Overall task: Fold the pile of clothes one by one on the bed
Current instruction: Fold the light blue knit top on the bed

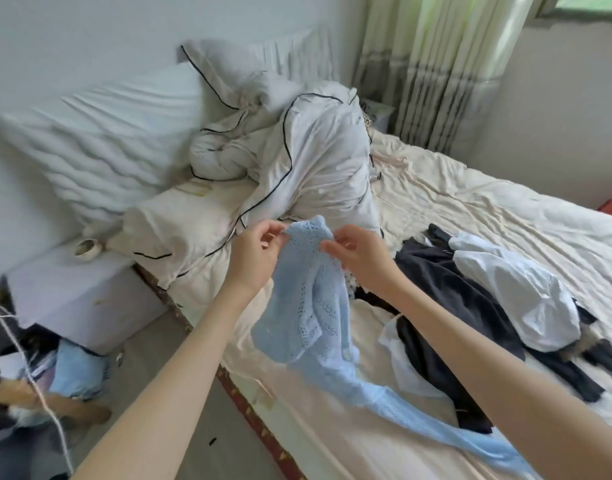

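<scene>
The person is holding a light blue knitted garment (311,306) up over the near edge of the bed (470,209), and both hands are pinching its top edge. The left hand (254,258) is clamping thumb and fingers on the left corner of that edge, and the right hand (358,252) is closing on the cloth just beside it, so the two grips are sitting close together. The garment is hanging down bunched, with one long part (probably a sleeve) trailing across the sheet toward the near right. The rest of the pile (488,299), dark and white pieces tangled together, is lying on the bed to the right, not yet folded. Rumpled white bedding (297,161) is heaped toward the headboard.

This looks like the opening of one fold: the piece is being taken up and sorted out. Next, the hands will likely need to be spreading apart along the edge to open the knit flat, then laying it on a bare stretch of sheet.
</scene>
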